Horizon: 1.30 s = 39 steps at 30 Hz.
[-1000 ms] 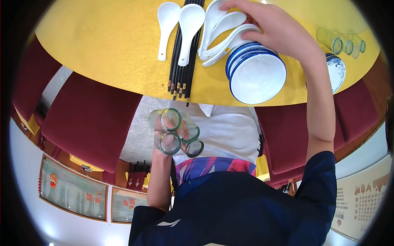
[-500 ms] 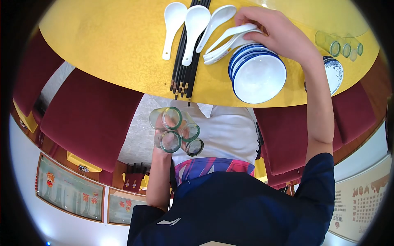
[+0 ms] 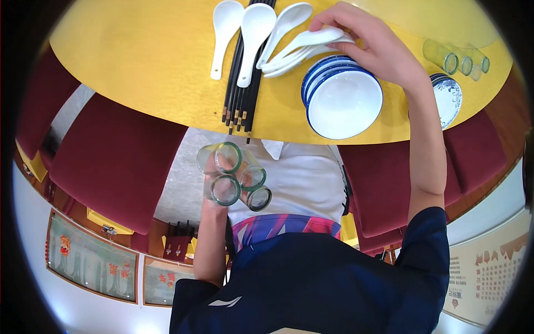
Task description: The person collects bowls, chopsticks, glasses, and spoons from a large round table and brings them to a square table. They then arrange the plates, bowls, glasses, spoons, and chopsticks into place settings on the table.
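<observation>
My left hand (image 3: 210,173) is wrapped round several clear glasses (image 3: 225,190), held below the table edge with their rims facing up. At the table's top, my right hand (image 3: 370,42) has thumb and fingers closed on the bowl ends of a stack of white spoons (image 3: 311,40). Three separate white spoons lie left of that stack: a left one (image 3: 226,25), a middle one (image 3: 257,33) and a right one (image 3: 289,22). Black chopsticks (image 3: 238,103) lie under some of them. Beside my right hand stand stacked blue-rimmed bowls (image 3: 345,106).
On the right of the yellow table (image 3: 139,61) are more glasses (image 3: 442,55) lying on their sides and a stack of patterned dishes (image 3: 446,100). Dark red chairs, one at the left (image 3: 117,161) and one at the right (image 3: 395,183), stand by the table edge.
One spoon has come away from the stack and lies to its left, let go by my right hand. My right hand is now on the remaining spoons. My left hand still holds the glasses.
</observation>
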Each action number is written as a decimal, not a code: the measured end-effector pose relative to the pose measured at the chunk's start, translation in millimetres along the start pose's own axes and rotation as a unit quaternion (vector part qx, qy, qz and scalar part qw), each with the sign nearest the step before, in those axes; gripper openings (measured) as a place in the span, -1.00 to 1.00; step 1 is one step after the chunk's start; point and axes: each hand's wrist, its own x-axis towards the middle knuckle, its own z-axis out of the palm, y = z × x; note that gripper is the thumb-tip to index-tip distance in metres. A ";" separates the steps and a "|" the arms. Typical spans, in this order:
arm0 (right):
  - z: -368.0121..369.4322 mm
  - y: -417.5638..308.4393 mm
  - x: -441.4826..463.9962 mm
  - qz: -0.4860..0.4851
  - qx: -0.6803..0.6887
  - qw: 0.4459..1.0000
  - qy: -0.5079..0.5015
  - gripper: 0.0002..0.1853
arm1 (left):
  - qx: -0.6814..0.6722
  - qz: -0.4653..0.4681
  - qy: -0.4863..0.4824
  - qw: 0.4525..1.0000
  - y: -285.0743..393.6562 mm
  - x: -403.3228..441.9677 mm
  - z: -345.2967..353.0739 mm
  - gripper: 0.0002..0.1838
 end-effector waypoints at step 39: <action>23.4 28.6 -42.0 -0.268 0.356 0.872 0.202 -0.81 | -0.035 0.000 -0.105 0.994 -7.4 1.1 -0.2 -0.31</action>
